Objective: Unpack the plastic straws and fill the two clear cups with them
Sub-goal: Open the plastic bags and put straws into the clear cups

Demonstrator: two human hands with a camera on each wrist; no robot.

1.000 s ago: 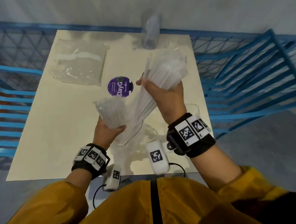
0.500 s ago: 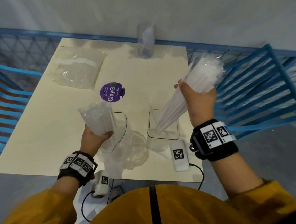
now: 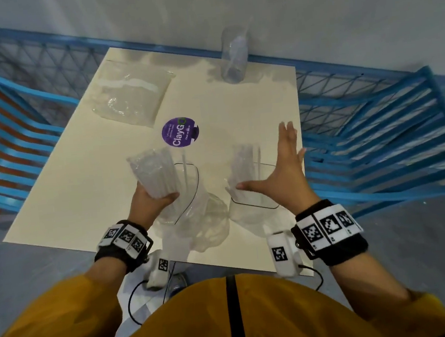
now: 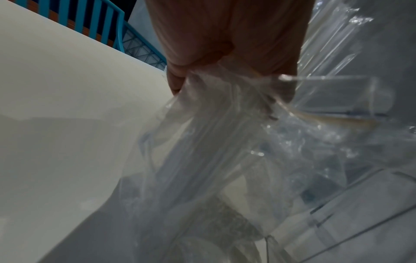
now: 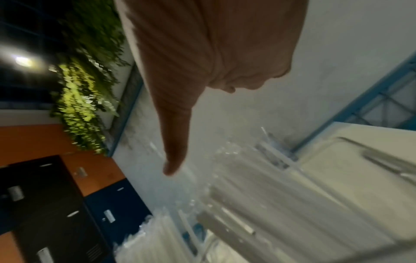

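My left hand grips a wrapped bundle of clear plastic straws and holds it upright at the near left edge of the left clear cup, where a single straw stands. In the left wrist view the fingers pinch the crinkled wrapper. A second bundle of straws stands in the right clear cup. My right hand is spread open just right of it, thumb beside the straws. The right wrist view shows the thumb above those straws.
All of this is on a cream table. A flat empty plastic bag lies at the back left, a purple round sticker mid-table, a clear container at the far edge. Crumpled wrap lies near the cups. Blue railings surround the table.
My right hand lowered its straw bundle into the right cup, let go and spread open. The left hand still holds its bundle by the left cup.
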